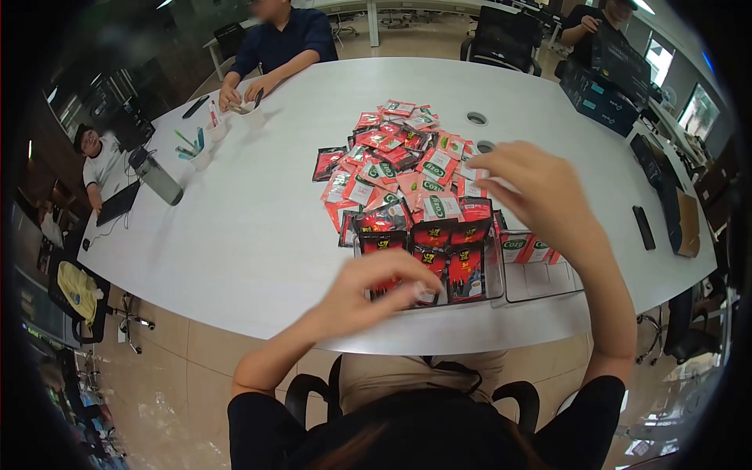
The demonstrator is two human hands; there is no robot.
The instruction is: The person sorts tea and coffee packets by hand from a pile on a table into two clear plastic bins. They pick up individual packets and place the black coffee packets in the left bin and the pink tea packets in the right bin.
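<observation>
My left hand [368,291], slightly blurred, hovers with curved, parted fingers over the front of a clear box [495,274]. Inside that box stand black-and-red coffee sachets [466,270] in rows. I see nothing held in this hand. On the other side, my right hand [536,192] reaches over the right edge of a loose pile, its thumb and fingers apart and close to the pink tea sachets [436,166]. The pile also has black-and-red sachets mixed in. A second clear box [540,294], right of the first, holds several Cozy tea sachets [514,249] along its back.
At the far left, a person [286,43] handles a white cup [252,116]. Pen cups and a grey bottle [157,176] stand on the left. Another person holds a dark box [601,98] at the back right. A black remote-like object [644,227] lies on the right.
</observation>
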